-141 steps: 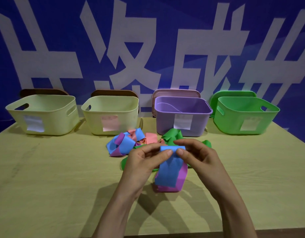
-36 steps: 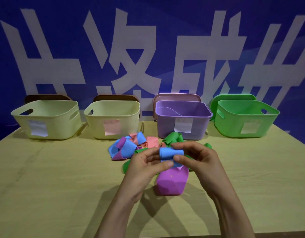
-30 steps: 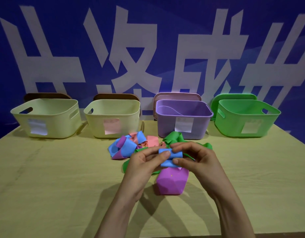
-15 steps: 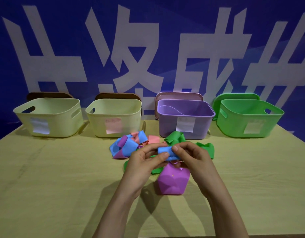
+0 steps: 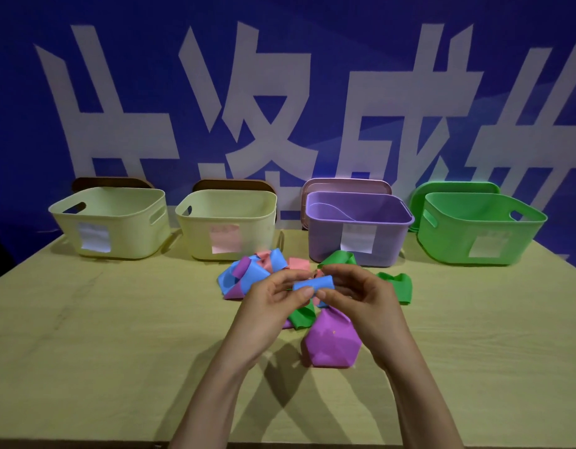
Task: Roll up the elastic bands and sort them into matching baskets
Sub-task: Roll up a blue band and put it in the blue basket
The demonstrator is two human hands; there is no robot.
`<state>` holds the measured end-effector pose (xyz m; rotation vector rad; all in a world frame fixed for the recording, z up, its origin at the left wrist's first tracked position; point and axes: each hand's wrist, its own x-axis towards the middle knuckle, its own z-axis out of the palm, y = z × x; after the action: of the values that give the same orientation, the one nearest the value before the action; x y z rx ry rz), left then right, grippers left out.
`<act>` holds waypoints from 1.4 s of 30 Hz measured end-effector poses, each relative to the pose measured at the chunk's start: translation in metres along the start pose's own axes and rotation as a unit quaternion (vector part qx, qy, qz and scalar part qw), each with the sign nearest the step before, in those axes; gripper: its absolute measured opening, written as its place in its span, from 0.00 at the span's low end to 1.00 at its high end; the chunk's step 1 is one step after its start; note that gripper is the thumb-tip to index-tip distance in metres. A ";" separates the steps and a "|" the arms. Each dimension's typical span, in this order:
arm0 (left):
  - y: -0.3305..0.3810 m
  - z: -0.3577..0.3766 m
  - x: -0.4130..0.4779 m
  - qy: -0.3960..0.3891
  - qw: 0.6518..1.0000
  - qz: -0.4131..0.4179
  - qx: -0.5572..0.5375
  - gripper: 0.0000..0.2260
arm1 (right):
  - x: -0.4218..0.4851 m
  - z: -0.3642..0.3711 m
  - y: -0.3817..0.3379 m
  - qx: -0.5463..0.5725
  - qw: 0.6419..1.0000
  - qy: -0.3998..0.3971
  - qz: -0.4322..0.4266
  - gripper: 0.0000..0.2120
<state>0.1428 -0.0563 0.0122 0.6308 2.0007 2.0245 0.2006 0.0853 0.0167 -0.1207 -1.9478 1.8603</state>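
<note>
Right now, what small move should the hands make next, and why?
Probably one more rolling turn. The left hand and right hand pinch the blue roll, but a loose purple length hangs below it onto the table, so rolling looks unfinished.

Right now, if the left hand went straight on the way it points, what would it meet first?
Probably the right hand, just beyond the blue roll both pinch; depth is unclear.

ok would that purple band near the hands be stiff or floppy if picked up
Probably floppy: the purple band lies slumped in soft folds on the table. Likely light, as it looks thin. Unlikely to roll, lying collapsed.
</note>
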 end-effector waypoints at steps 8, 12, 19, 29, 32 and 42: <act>-0.003 -0.007 -0.003 -0.015 1.000 0.017 0.013 0.08 | -0.001 0.010 -0.003 0.104 0.993 0.035 0.037 0.14; -0.013 -0.009 -0.001 0.033 0.999 0.025 -0.034 0.08 | 0.003 0.020 0.001 0.110 0.994 0.003 0.028 0.11; -0.031 -0.020 0.040 0.064 0.994 -0.028 -0.079 0.11 | 0.049 0.032 0.025 0.082 0.995 -0.003 0.048 0.13; -0.010 -0.070 0.126 0.118 0.984 -0.100 -0.093 0.12 | 0.167 0.082 0.019 0.067 0.985 -0.020 0.157 0.10; 0.024 -0.100 0.146 0.175 0.977 -0.100 -0.073 0.08 | 0.203 0.114 -0.011 0.049 0.981 -0.053 0.178 0.10; 0.114 -0.253 0.200 0.265 0.958 -0.099 -0.043 0.04 | 0.299 0.266 -0.089 0.010 0.970 -0.167 0.179 0.08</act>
<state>-0.1320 -0.1973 0.1590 -0.1530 2.1141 2.3052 -0.1461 -0.0628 0.1792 -0.1716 -2.2486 2.2533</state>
